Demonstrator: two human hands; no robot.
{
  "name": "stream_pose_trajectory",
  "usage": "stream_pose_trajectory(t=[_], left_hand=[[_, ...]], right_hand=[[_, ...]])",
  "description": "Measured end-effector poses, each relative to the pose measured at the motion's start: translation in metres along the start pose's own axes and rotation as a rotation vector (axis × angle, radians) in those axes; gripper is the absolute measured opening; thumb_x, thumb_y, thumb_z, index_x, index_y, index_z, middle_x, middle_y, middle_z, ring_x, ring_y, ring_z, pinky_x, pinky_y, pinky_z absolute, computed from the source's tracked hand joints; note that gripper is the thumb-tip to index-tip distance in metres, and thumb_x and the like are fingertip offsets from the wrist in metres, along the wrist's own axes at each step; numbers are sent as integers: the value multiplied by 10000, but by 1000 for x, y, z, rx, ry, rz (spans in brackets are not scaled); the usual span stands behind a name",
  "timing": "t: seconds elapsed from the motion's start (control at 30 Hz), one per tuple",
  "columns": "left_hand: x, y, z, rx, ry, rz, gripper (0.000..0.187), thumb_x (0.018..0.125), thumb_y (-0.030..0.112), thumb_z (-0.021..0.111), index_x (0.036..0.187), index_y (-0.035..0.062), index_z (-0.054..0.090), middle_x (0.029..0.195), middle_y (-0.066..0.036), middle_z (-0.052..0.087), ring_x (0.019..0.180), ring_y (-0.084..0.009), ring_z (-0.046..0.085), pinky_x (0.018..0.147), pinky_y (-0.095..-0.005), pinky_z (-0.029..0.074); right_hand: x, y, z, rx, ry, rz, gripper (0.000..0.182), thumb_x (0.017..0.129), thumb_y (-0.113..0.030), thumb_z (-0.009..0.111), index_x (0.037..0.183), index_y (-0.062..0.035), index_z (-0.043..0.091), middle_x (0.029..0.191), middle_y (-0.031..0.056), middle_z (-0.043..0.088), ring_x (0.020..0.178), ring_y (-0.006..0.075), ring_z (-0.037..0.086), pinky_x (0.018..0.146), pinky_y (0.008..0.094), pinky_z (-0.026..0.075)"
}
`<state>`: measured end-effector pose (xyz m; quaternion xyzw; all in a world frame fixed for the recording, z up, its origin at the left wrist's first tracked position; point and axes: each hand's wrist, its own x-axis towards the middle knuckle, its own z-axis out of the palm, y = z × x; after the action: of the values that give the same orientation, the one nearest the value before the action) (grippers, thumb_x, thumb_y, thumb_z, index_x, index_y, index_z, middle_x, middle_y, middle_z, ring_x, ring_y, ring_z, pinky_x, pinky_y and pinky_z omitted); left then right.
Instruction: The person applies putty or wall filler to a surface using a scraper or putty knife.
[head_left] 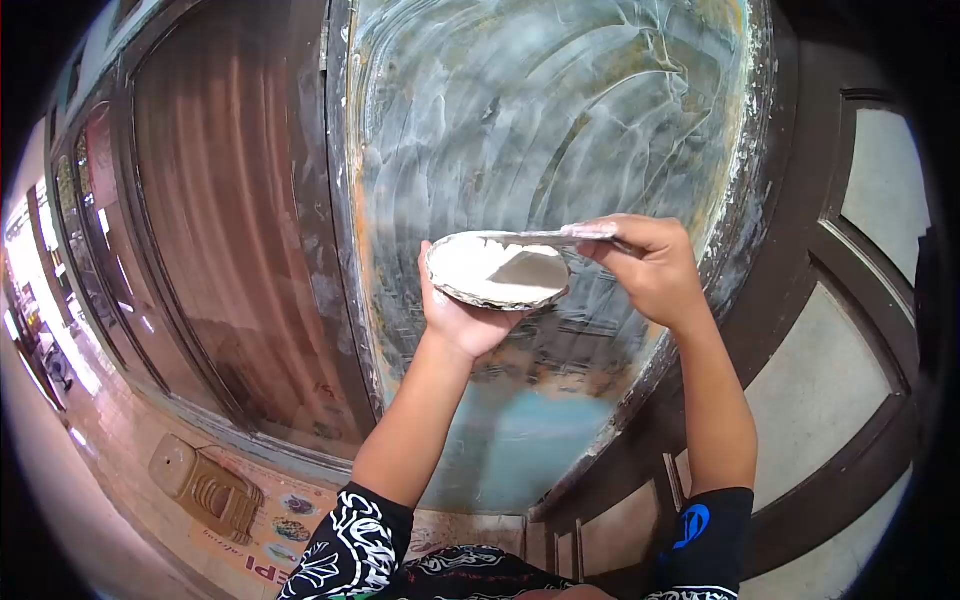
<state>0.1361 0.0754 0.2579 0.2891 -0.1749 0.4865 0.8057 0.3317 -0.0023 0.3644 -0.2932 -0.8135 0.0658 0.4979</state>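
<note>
My left hand (466, 326) supports a shallow oval bowl (500, 301) from below, its fingers mostly hidden behind it. Smooth white paste (468, 262) fills much of the bowl, and dried smears crust its rim. Between the thumb and fingers of my right hand (660, 268) is a thin, flat putty knife (545, 239), its blade lying along the bowl's far rim. White paste marks the right fingertips. Directly beyond both hands stands a grey-green wall panel (560, 130) covered in curved whitish smears.
A brown-framed glass window (225, 200) with a reddish curtain behind it is on the left. Dark wooden door panelling (810, 220) stands close on the right. On the floor at lower left, a brown plastic stool (212, 485) rests near a printed sheet (290, 528).
</note>
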Motion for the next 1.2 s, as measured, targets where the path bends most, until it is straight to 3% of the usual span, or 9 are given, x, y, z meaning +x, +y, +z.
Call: stream_pose_trajectory(t=[0.1, 0.27, 0.43, 0.67, 0.83, 0.93, 1.03, 1.07, 1.2], left_hand=[[-1, 2, -1, -3, 16, -2, 1028, 854, 792, 386, 1530, 22, 296, 1548, -315, 296, 1389, -584, 297, 1154, -709, 234], [2, 4, -1, 3, -25, -2, 1044, 845, 796, 402, 1532, 18, 286, 1549, -325, 285, 1396, -575, 297, 1153, -704, 236], [7, 8, 3, 24, -39, -6, 1048, 833, 790, 439, 1521, 12, 301, 1539, -316, 313, 1393, -563, 315, 1153, -703, 238], [11, 14, 10, 36, -31, 13, 1022, 848, 772, 415, 1521, 10, 308, 1539, -281, 343, 1402, -519, 338, 1155, -708, 229], [16, 19, 3, -11, -37, 36, 1041, 842, 766, 447, 1521, -8, 293, 1537, -310, 324, 1405, -546, 308, 1169, -693, 214], [19, 25, 3, 3, -109, 29, 1094, 834, 736, 505, 1514, -76, 230, 1529, -393, 242, 1392, -620, 242, 1184, -687, 187], [20, 32, 17, 2, -121, 63, 1083, 843, 724, 502, 1510, -85, 229, 1531, -387, 246, 1398, -612, 240, 1183, -692, 183], [20, 35, 24, 58, 18, 65, 964, 860, 824, 351, 1484, 91, 405, 1504, -197, 431, 1369, -444, 414, 1097, -612, 357], [22, 50, 49, 63, 82, 92, 923, 874, 808, 338, 1455, 100, 452, 1483, -177, 466, 1357, -445, 422, 1100, -621, 348]], right_hand=[[0, 4, -1, 214, 101, 160, 182, 876, 56, 665, 1047, 60, 725, 943, 100, 753, 881, 130, 690, 793, 276, 551], [10, 14, -5, 258, 176, 208, 147, 882, -20, 739, 1015, 41, 726, 931, 65, 734, 829, 79, 647, 753, 247, 524], [26, 18, 1, 491, 230, 220, 209, 894, -30, 732, 1078, 56, 686, 960, 77, 730, 849, 98, 663, 793, 256, 538], [47, 17, 7, 734, 200, 395, 204, 935, -17, 661, 1129, 44, 641, 1007, 84, 712, 876, 138, 677, 815, 287, 566], [64, 18, 13, 890, 207, 407, 194, 935, -19, 652, 1121, 35, 642, 1052, 95, 705, 893, 148, 683, 827, 289, 570], [88, 22, 5, 881, 265, 313, 200, 942, -12, 624, 1136, 39, 631, 1056, 99, 705, 924, 160, 686, 840, 293, 568], [117, 24, -25, 865, 352, 188, 169, 935, -5, 623, 1103, 17, 621, 1051, 94, 699, 937, 180, 674, 855, 322, 547], [129, 26, -40, 834, 403, 162, 169, 929, -1, 633, 1096, 13, 614, 1051, 98, 696, 935, 190, 671, 850, 323, 539], [169, 2, -99, 633, 615, 38, 200, 895, 26, 673, 1079, -1, 599, 1019, 95, 686, 921, 194, 665, 806, 308, 530]])
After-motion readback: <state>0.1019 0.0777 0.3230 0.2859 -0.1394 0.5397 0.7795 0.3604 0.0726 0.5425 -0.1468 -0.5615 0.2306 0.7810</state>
